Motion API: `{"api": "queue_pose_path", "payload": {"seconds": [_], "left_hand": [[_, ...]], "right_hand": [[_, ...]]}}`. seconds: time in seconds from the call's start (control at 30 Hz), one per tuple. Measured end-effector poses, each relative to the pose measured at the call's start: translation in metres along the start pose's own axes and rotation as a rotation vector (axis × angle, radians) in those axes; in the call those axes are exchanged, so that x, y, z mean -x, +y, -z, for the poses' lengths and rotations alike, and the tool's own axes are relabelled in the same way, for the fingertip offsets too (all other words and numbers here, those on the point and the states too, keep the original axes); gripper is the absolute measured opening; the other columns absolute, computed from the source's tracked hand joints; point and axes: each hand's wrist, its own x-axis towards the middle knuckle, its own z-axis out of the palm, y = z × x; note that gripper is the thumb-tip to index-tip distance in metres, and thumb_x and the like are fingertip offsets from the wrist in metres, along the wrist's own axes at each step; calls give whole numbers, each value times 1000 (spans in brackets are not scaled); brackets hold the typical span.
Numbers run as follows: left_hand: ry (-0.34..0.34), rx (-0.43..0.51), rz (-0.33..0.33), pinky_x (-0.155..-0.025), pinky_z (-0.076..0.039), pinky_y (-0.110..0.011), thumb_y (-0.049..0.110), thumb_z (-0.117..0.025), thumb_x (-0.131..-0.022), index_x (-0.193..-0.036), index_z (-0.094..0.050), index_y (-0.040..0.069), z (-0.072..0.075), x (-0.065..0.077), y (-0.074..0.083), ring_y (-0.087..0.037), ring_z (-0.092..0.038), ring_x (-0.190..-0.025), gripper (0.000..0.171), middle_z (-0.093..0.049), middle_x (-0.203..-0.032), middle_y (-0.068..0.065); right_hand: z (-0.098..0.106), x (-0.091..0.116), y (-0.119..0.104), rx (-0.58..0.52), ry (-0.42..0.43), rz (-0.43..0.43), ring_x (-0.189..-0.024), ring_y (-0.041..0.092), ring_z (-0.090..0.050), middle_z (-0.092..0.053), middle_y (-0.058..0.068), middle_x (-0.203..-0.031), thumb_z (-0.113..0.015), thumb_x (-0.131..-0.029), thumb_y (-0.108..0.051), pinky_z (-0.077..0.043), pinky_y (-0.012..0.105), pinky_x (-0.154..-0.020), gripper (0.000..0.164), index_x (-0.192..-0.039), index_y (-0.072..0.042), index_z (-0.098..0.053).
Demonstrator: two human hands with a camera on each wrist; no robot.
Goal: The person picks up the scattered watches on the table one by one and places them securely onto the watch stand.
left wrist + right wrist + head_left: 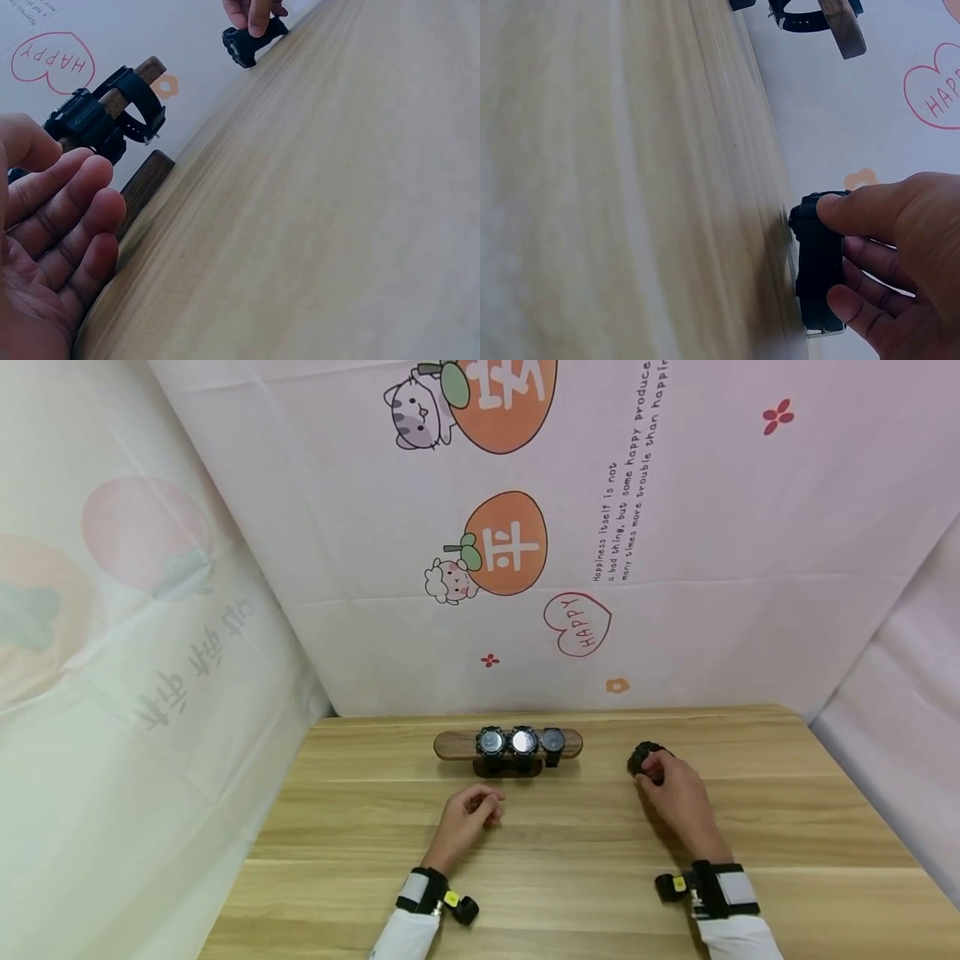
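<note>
My right hand (682,803) pinches a black wristwatch (642,755) at the right part of the table. In the right wrist view the thumb lies on one end of the watch (821,262), and its strap touches or hovers just over the wood; I cannot tell which. A wooden watch stand (453,746) carries three dark watches on its bar, the rightmost watch (553,742) being the slimmest. Just in front of the stand, my left hand (461,821) has loosely bent fingers and holds nothing.
The wood-grain table (570,877) ends at a white printed cloth (375,643) behind the stand. More cloth hangs on the left and right sides. Each wrist wears a strapped camera, such as the left wrist camera (465,910).
</note>
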Motion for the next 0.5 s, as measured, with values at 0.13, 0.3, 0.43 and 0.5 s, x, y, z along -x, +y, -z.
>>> {"api": "queue_pose_path", "payload": {"seconds": [0.13, 0.3, 0.43, 0.5], "left_hand": [[2, -2, -9, -71, -61, -24, 18, -65, -108, -112, -77, 0, 0, 0, 0, -13, -68, -77, 22, -73, -92, -24], [-1, -20, -13, -71, -61, -24, 19, -63, -109, -112, -77, 1, 0, 1, 0, -12, -68, -76, 23, -73, -92, -22], [-7, -22, -7, -71, -62, -24, 20, -63, -109, -113, -76, 2, 1, 1, 0, -11, -69, -77, 23, -74, -92, -17], [-11, -22, -8, -72, -62, -24, 20, -62, -109, -114, -76, 2, 1, 1, 0, -11, -69, -77, 24, -74, -92, -15]], "right_hand": [[1, 1, 0, -2, -5, 4, -87, 28, -68, -72, 15, -96, -76, -96, -7, -54, 39, -73, 16, -109, -1, -67], [1, 1, -1, -15, -16, 7, -89, 30, -69, -72, 16, -98, -75, -95, -4, -55, 40, -75, 14, -106, -1, -68], [3, 1, -2, -18, -39, 2, -89, 28, -68, -71, 15, -98, -74, -95, -5, -54, 40, -76, 11, -104, -3, -67], [3, 2, -2, -20, -48, 8, -89, 27, -67, -71, 15, -98, -74, -95, -5, -54, 39, -76, 11, -103, -3, -67]]}}
